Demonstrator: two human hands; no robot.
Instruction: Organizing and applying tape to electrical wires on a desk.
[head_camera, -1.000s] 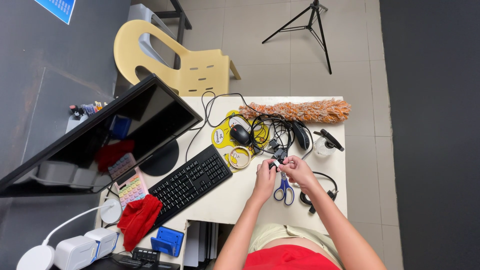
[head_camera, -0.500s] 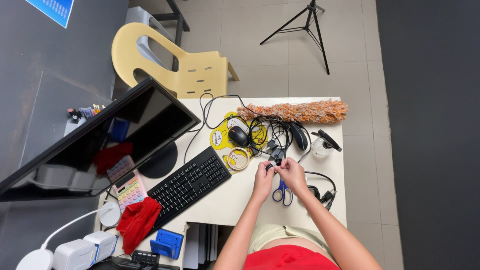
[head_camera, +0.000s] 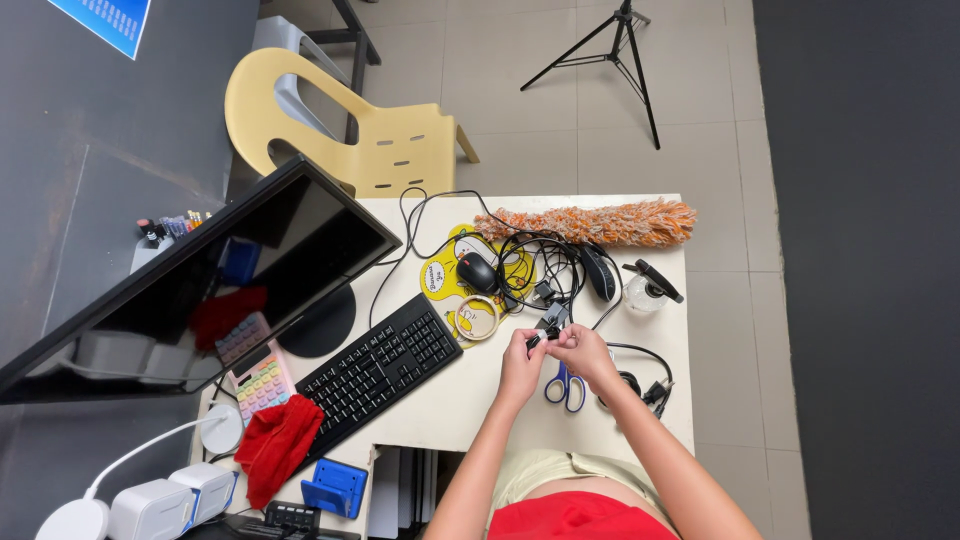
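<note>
The cream-topped bench (head_camera: 470, 400) carries everything, and both hands work just above its near middle. Far to the left of the hands leans a large black flat monitor (head_camera: 200, 285); nearer on that side lies a black computer keyboard (head_camera: 380, 368), angled toward the left hand (head_camera: 521, 357). Beyond the hands, at the far edge, stretches a long fluffy orange-and-grey duster (head_camera: 585, 222). Between it and the hands sits a yellow round mouse pad (head_camera: 470, 280) with a black mouse (head_camera: 477, 271) on it, beside a loose tangle of black cables (head_camera: 545, 262). Just under the right hand (head_camera: 583, 349) lie blue-handled scissors (head_camera: 565, 386), and to its right a black headset (head_camera: 640, 385).

Both hands are closed in a pinch, fingertips meeting on a small black cable connector (head_camera: 548, 334) that trails from the tangle. The sorting looks barely under way: one lead is picked out and gripped, while the rest of the heap remains knotted on the bench.

Against the picture half a second ago, the hands have kept their place and their pinch; nothing on the bench has shifted.
</note>
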